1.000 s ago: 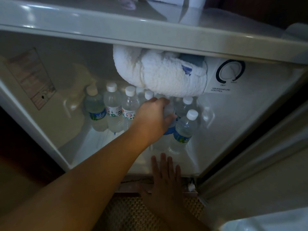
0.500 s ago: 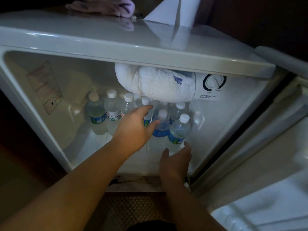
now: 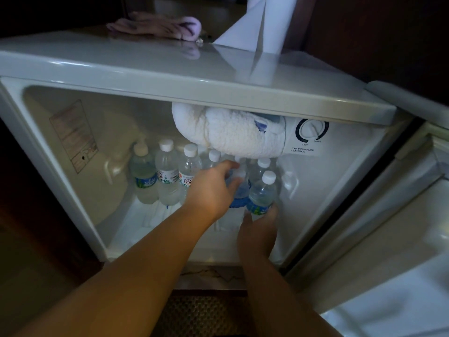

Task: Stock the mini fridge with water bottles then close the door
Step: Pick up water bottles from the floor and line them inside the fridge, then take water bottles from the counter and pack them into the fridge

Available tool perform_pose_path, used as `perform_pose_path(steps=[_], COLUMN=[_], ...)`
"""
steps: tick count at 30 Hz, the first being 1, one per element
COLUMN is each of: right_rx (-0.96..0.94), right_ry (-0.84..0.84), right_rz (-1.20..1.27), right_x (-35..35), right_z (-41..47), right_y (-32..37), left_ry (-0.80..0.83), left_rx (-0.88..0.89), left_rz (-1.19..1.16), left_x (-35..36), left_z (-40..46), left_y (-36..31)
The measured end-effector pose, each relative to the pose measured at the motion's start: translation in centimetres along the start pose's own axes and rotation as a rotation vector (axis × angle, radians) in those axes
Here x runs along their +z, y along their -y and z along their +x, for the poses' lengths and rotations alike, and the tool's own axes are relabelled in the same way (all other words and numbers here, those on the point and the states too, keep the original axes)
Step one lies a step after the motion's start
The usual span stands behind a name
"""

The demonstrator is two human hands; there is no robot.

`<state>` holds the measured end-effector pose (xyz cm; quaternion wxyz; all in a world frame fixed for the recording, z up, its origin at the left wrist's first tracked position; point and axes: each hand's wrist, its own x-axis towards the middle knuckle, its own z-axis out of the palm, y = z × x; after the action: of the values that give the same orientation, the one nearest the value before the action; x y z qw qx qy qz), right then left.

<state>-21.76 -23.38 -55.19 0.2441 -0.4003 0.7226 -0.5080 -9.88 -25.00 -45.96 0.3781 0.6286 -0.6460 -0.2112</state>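
Mini fridge (image 3: 73, 190) is standing w/ door (image 3: 388, 251) swung open at right. Water bottles sitting upright on fridge floor, grouped toward the back wall: three along back-left (image 3: 167, 176), others clustered at centre-right under the frosted freezer box (image 3: 233, 135). Left hand (image 3: 211, 190) is reaching in, fingers curled round a blue-label bottle (image 3: 240, 193) at mid-cluster, gripping it. Right hand (image 3: 258, 229) is wrapping the base of the front-right bottle (image 3: 262, 193), thumb and fingers on either side, bottle upright, just beside the blue-label one. Temp. control dial (image 3: 312, 131) is showing at the top right of the interior wall. Front part of fridge floor is lying bare. Paper roll (image 3: 262, 25) and pink cloth (image 3: 155, 25) are resting at the back edge of the fridge top.
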Motion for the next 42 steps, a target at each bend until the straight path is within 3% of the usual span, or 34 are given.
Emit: perform_pose_path(steps=[5, 10, 13, 18, 23, 25, 34, 42], right_rx=[0.194, -0.096, -0.184, -0.450, -0.784, -0.866, -0.948, -1.113], right_ry=[0.146, 0.776, 0.925, 0.762, 0.466, 0.422, 0.363, 0.277], right_rz=[-0.170, -0.920, -1.092, -0.858, -0.516, -0.423, -0.312, -0.239], right_x=[-0.7, -2.3, -3.3, -4.5, -5.7, -6.6, -20.2, -32.9], right_z=[-2.0, -3.6, -4.0, -5.8, -9.8, -10.7, -12.6, -13.3], right_y=[-1.5, -2.6, 0.0, 6.1, 11.5, 13.9, 30.3, 47.2], left_ry=[-0.007, -0.003, -0.005, -0.014, -0.166, -0.237, -0.502, -0.472], left_rx=[0.002, -0.014, -0.024, -0.097, -0.138, -0.119, 0.023, 0.112], left_rz=[0.015, 0.034, 0.114, 0.258, 0.225, 0.192, 0.112, 0.115], left_x=[-0.3, -3.5, -6.4, -12.6, -17.4, -19.1, -28.7, -40.3], left_z=[-0.8, -4.9, -8.5, -12.4, -13.8, -14.2, -15.1, -14.5], left_y=[0.2, 1.8, 4.0, 5.5, 3.3, 1.1, -16.1, -33.3])
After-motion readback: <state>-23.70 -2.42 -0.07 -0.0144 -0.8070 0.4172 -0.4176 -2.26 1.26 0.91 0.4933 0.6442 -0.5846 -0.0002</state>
